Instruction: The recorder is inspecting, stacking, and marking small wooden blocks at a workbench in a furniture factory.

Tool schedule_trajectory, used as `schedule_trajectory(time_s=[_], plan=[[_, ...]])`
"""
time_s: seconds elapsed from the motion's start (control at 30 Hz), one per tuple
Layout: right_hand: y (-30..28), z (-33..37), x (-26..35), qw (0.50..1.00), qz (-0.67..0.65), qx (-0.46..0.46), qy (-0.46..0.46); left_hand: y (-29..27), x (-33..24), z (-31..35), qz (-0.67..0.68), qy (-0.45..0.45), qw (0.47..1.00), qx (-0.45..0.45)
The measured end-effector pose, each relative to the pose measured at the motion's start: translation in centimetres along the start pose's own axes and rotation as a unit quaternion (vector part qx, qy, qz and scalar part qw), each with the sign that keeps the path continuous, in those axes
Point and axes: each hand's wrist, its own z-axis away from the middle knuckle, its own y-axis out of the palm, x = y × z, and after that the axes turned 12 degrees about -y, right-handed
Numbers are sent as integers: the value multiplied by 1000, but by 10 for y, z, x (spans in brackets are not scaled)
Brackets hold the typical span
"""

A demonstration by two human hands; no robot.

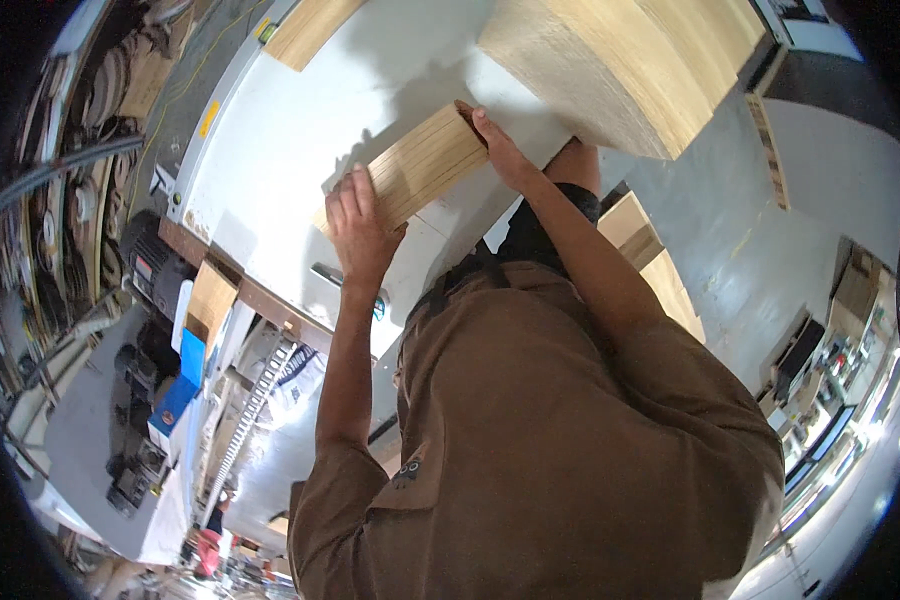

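Observation:
I hold a light wooden board (425,165) with dark grain lines at a slant above the white tabletop (260,150). My left hand (362,225) is closed round its left end, fingers over the top face and thumb at the near edge. At the opposite end, my right hand (500,155) grips the short edge, its thumb side uppermost; some of its fingers are hidden behind the wood. Below my left wrist lies a slim metal strip or tool (327,273), partly covered by the arm. Beside it shows a small blue and dark round thing (379,308).
A large stack of wooden boards (640,60) stands at the far right of the table. Another wood piece (310,30) lies at the far left edge. Left of the table are a dark motor (155,260) and a blue box (180,390). More boards (660,270) stand beyond my right arm.

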Motion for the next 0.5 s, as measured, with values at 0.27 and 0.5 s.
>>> schedule_trajectory(time_s=[0.27,0.5], plan=[[-91,26,-60,985,-28,-92,-146,-12,-22,-16,-64,-7,997,50],[-99,59,-39,923,351,-56,-147,-4,-24,-16,-38,13,997,62]])
